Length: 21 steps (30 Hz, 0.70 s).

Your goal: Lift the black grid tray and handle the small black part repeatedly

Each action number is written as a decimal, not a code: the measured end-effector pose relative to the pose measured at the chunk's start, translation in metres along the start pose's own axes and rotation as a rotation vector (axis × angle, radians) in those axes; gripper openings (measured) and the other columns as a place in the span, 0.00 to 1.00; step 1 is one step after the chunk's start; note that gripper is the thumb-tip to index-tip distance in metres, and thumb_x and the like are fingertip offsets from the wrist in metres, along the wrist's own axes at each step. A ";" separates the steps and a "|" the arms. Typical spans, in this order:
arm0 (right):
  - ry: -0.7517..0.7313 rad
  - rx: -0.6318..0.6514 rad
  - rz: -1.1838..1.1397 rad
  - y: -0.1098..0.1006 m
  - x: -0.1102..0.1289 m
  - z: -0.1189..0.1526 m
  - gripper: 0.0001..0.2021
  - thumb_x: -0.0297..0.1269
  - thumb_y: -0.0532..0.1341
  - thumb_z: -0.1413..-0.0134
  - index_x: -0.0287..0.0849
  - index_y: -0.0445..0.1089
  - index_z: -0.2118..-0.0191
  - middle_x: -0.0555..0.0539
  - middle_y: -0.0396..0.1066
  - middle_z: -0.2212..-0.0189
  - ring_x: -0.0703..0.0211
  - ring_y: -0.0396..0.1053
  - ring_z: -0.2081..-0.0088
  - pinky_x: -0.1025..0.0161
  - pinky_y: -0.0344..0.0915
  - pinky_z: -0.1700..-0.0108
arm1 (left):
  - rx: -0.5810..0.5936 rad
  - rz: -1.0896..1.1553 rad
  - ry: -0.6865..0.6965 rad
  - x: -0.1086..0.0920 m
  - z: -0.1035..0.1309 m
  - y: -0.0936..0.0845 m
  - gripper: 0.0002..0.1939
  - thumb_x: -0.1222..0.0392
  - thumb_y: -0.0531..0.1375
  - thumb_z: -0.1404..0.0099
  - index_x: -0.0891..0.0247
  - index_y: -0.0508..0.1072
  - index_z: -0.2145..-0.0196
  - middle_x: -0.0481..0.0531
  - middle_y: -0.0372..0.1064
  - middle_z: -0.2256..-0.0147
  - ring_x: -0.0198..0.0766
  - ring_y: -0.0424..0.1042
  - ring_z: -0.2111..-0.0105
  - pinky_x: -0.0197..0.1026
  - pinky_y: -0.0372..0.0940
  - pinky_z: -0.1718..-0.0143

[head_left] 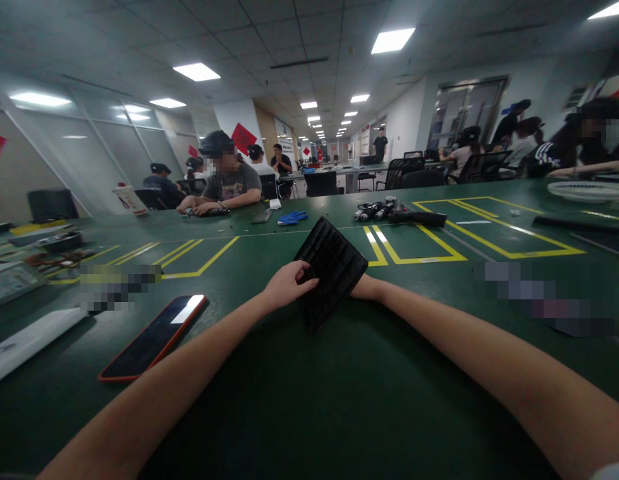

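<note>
A black, ribbed, flat rectangular object [333, 270] is held tilted above the green table [309, 413], near the middle of the view. My left hand [288, 284] is at its left side, thumb and fingers closed on its edge and face. Behind its right side is my right hand [365, 287]; the fingers are hidden by the object, so their grip does not show.
A phone with an orange edge [157, 337] and a white flat item [34, 340] lie at left. Farther off are blue gloves [292, 217], black cables [377, 210] and yellow tape outlines [424, 259]. A person [229, 177] sits across the table.
</note>
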State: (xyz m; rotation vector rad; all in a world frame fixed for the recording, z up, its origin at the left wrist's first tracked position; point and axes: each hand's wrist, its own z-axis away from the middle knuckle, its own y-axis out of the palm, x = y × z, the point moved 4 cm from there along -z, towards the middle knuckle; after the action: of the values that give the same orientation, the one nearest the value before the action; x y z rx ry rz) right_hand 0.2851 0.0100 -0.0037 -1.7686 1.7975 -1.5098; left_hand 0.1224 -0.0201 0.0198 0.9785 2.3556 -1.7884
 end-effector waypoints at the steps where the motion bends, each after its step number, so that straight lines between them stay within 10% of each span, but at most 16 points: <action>1: 0.002 0.000 0.037 -0.001 -0.002 -0.001 0.11 0.28 0.56 0.52 0.41 0.71 0.61 0.45 0.70 0.58 0.52 0.63 0.53 0.51 0.58 0.46 | -0.029 -0.083 -0.003 0.000 -0.001 -0.003 0.21 0.45 0.55 0.44 0.65 0.68 0.62 0.49 0.62 0.73 0.37 0.63 0.73 0.39 0.58 0.71; 8: 0.472 -0.317 0.351 -0.067 -0.040 0.007 0.24 0.36 0.59 0.51 0.39 0.58 0.47 0.40 0.67 0.55 0.48 0.60 0.52 0.50 0.60 0.51 | -0.082 -0.481 -0.521 0.066 -0.010 -0.052 0.26 0.40 0.50 0.44 0.66 0.72 0.66 0.62 0.71 0.64 0.52 0.70 0.62 0.45 0.62 0.66; 14: 0.752 -0.272 0.615 -0.094 -0.071 0.039 0.17 0.38 0.58 0.50 0.37 0.63 0.54 0.35 0.68 0.57 0.42 0.61 0.54 0.50 0.61 0.56 | 0.021 -0.574 -0.804 0.128 -0.008 -0.079 0.27 0.43 0.52 0.45 0.71 0.74 0.64 0.71 0.70 0.58 0.60 0.68 0.57 0.49 0.63 0.62; 21: 0.671 -0.268 0.696 -0.081 -0.057 0.028 0.18 0.39 0.57 0.51 0.39 0.63 0.53 0.34 0.59 0.48 0.33 0.49 0.44 0.32 0.39 0.44 | -0.171 -0.559 -0.619 0.090 -0.015 -0.077 0.19 0.61 0.47 0.38 0.76 0.70 0.56 0.72 0.68 0.57 0.55 0.67 0.53 0.49 0.61 0.55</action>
State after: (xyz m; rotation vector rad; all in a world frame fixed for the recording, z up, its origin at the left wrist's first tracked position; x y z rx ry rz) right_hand 0.3710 0.0627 0.0160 -0.5411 2.6338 -1.6756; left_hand 0.0180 0.0237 0.0567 -0.2719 2.4034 -1.6410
